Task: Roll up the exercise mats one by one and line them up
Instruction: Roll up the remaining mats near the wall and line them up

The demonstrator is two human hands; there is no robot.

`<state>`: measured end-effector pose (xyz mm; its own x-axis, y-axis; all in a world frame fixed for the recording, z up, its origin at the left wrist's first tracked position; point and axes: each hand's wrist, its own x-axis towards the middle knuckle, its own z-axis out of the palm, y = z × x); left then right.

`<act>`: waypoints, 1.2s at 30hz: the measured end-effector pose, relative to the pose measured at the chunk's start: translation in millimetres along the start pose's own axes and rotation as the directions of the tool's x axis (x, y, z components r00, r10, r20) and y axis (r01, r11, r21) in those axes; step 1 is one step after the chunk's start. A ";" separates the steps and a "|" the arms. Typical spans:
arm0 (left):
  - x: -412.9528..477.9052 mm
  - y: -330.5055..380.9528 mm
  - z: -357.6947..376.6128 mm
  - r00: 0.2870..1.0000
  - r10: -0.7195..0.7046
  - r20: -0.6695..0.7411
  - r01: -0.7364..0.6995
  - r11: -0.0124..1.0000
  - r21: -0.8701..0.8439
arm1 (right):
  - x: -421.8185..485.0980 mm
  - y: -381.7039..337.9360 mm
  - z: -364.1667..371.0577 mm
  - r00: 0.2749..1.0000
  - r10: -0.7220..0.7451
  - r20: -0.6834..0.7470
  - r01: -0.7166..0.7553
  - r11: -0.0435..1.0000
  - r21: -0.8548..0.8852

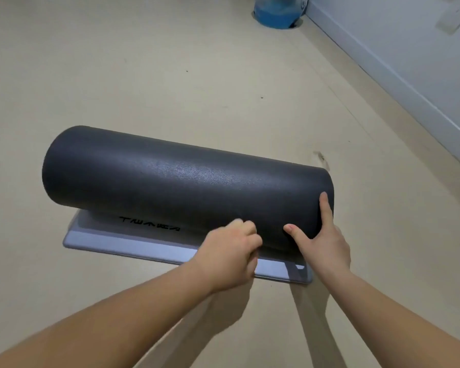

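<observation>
A dark grey exercise mat (170, 179) lies on the floor, wound into a thick roll that runs from upper left to lower right. A short flat strip of it (133, 241), lighter grey with black lettering, still lies unrolled on the near side. My left hand (230, 254) is curled against the roll's near side, just above the flat strip. My right hand (320, 235) presses on the roll's right end with thumb and fingers spread over the curve.
Beige floor (170, 75) stretches all around the mat. A white wall with a baseboard (398, 83) runs along the right. A blue container (276, 11) stands at the far end by the wall. A wall socket (453, 18) is at top right.
</observation>
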<state>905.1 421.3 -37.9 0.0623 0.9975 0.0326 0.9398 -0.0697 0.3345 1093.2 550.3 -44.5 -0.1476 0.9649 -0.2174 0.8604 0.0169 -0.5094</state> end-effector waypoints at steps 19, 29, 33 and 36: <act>-49.1 -19.0 -29.1 0.958 -0.286 0.000 0.277 0.930 0.242 | -21.2 -160.1 -37.7 0.655 -0.599 0.460 0.755 0.543 -0.368; -145.4 -187.0 -131.6 0.444 -0.873 -0.204 0.849 0.482 -0.217 | -36.8 -206.4 -1.2 0.709 -0.395 0.584 0.705 0.387 -0.594; -177.6 -238.7 -120.9 0.403 -0.907 0.125 0.673 0.200 -0.712 | -41.5 -225.9 7.7 0.718 -0.329 0.614 0.696 0.370 -0.615; -183.6 -241.4 -105.7 0.492 -0.853 0.174 0.627 0.209 -0.750 | -39.6 -243.5 20.4 0.652 -0.407 0.639 0.758 0.368 -0.539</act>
<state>631.3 253.9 -25.2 -0.7124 0.5521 -0.4332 -0.0166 0.6038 0.7970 879.6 502.7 71.2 -0.7587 0.4547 -0.4665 0.4674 0.8788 0.0964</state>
